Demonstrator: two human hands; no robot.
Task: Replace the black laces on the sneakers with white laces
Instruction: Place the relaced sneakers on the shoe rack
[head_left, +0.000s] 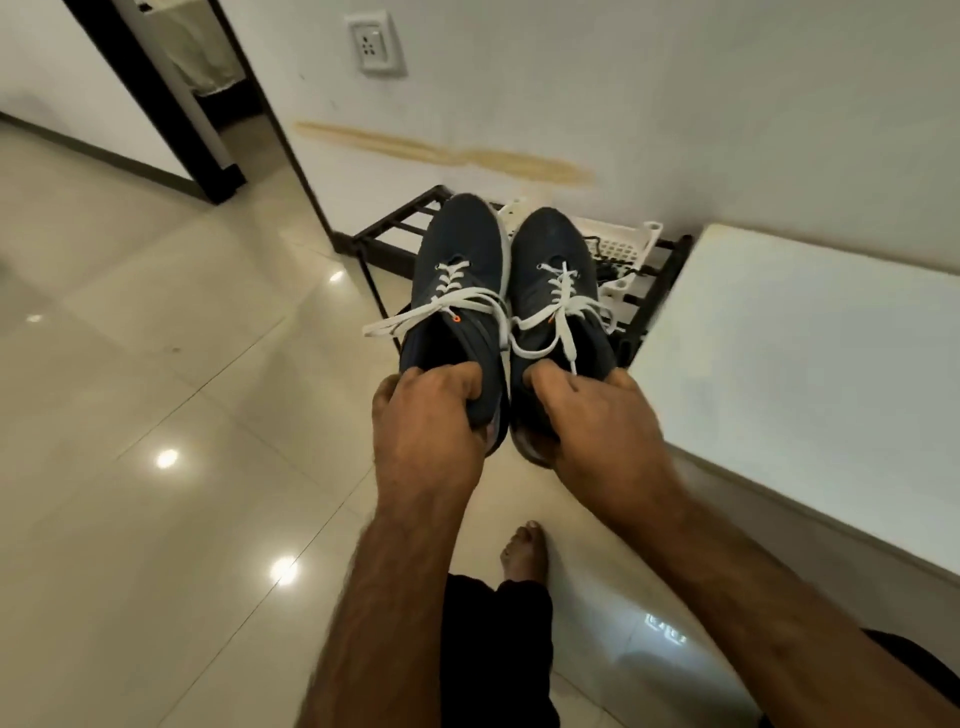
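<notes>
Two dark blue sneakers hang in the air over a low rack, toes pointing away from me. The left sneaker (457, 260) carries white laces (441, 306) tied in a loose bow, and my left hand (426, 421) grips its heel with fingers curled into the opening. The right sneaker (553, 260) also has white laces (561, 312), with one end dangling. My right hand (587, 415) grips its heel the same way. Black laces (605, 260) lie in a white basket behind the shoes.
A black metal shoe rack (384, 234) stands against the wall, bearing a white plastic basket (631, 244). A white table (810, 353) fills the right side. Glossy floor tiles (156, 364) spread to the left, and my bare foot (524, 551) stands below the shoes.
</notes>
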